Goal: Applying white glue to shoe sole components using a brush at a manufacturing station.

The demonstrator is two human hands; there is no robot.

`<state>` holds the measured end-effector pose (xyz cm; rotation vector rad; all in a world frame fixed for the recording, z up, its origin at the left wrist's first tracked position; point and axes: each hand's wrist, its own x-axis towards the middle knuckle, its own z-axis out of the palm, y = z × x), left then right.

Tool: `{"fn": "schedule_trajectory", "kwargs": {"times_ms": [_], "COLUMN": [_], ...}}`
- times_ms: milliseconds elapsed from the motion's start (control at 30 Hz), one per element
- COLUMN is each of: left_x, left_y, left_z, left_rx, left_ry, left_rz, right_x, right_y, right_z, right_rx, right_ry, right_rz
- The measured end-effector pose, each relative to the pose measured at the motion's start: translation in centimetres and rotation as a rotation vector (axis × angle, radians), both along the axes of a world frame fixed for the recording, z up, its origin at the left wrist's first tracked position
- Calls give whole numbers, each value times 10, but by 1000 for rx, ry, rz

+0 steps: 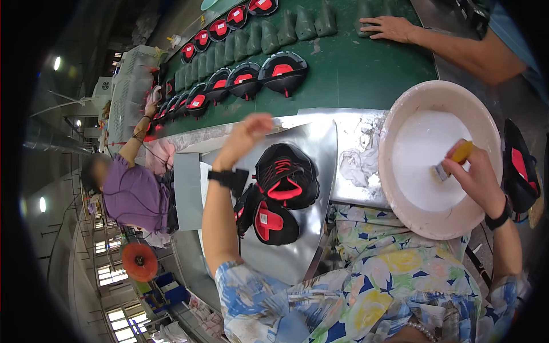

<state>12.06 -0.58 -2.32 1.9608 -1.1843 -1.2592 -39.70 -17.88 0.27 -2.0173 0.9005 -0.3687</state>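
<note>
My right hand [474,178] grips a brush [462,151] with a yellow handle, its bristles down at the white liquid [420,146] in a pale pink basin [397,123]. Blurred by motion, my left hand [251,132] is raised above the far left part of a shiny metal sheet [320,143], and its fingers cannot be read clearly. Near it on the sheet lie black shoe uppers with red trim: one [289,171] shows its laces, and another [274,223] in front shows a red inner face with a white label.
Rows of shoe uppers [244,80] and dark green shoe lasts [269,38] stand on the green table [354,80]. A crumpled cloth [357,160] lies left of the basin; another upper [517,166] is at its right. A co-worker's hand [389,28] touches a last. A person in purple [134,194] works at left.
</note>
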Motion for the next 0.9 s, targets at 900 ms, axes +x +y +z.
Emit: {"fn": "schedule_trajectory", "kwargs": {"times_ms": [900], "left_x": [-252], "left_y": [-37], "left_z": [56], "left_rx": [-338], "left_ry": [850], "left_rz": [128], "right_x": [-29], "right_y": [-5], "right_z": [63], "right_rx": [-311], "right_ry": [-549], "right_rz": [-182]}}
